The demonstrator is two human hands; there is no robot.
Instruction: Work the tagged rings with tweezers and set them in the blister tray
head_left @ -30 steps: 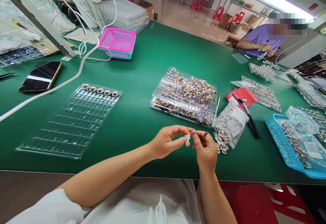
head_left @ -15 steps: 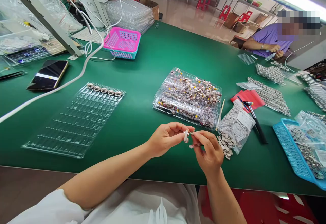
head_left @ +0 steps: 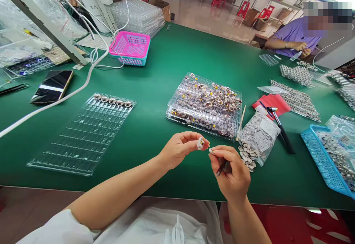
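My left hand [head_left: 177, 148] pinches a small ring-shaped part [head_left: 200, 143], white on its near side with metal and a dab of yellow behind. Just to its right, my right hand [head_left: 231, 170] holds a small whitish piece [head_left: 212, 151] between thumb and forefinger, apart from the ring. A thin dark item [head_left: 221, 168] sits tucked in the right fingers; its kind is unclear. Beyond the hands lies a stack of clear trays [head_left: 173, 105] loaded with similar rings. Loose whitish pieces [head_left: 247, 155] spill from a plastic bag [head_left: 262, 135] beside my right hand.
At left lies a clear slotted tray [head_left: 83, 136] with several rings along its far row. A phone [head_left: 52, 87], white cable [head_left: 90, 75] and pink basket [head_left: 130, 44] are behind it. At right are a black-handled hammer [head_left: 283, 133], red packets [head_left: 274, 105] and a blue basket [head_left: 318, 159]. A co-worker [head_left: 291, 39] sits beyond.
My hands have drawn slightly apart, the right one moving right and turning. The ring in my left hand has tilted, showing yellow. The view has shifted a little.
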